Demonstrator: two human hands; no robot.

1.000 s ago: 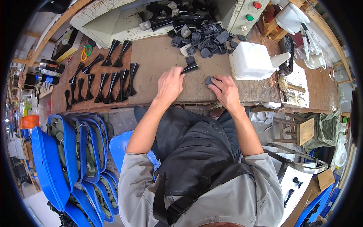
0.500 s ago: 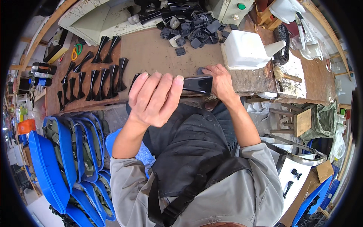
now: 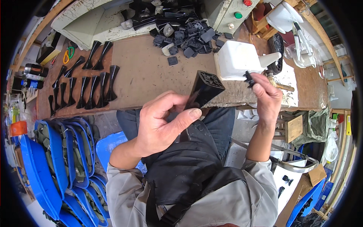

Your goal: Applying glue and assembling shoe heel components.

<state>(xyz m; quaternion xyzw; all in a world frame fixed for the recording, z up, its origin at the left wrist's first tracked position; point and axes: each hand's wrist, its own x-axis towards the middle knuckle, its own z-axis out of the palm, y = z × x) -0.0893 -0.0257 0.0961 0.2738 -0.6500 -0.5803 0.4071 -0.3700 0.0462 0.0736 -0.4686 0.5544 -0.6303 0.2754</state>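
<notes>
The left hand (image 3: 162, 125) holds a black plastic furniture leg (image 3: 204, 90) up in the air, above the front edge of the workbench (image 3: 151, 75). The thumb and fingers pinch the thin lower end of the leg. The leg's long line runs from the left hand up and to the right, so its wide square top, with a grid of small holes, faces up toward the right hand (image 3: 266, 98). The right hand is raised just to the right of that top, close to it but not touching. Its fingertips pinch a small black plastic piece (image 3: 248, 78). So the small piece lies to the right of the open top of the leg, with a little gap between them. Right behind the right hand a white plastic jug (image 3: 238, 60) stands on the bench. At the back edge there is a heap of small black plastic parts (image 3: 185, 36). On the left part of the bench, more black legs (image 3: 89, 89) lie in rows.
</notes>
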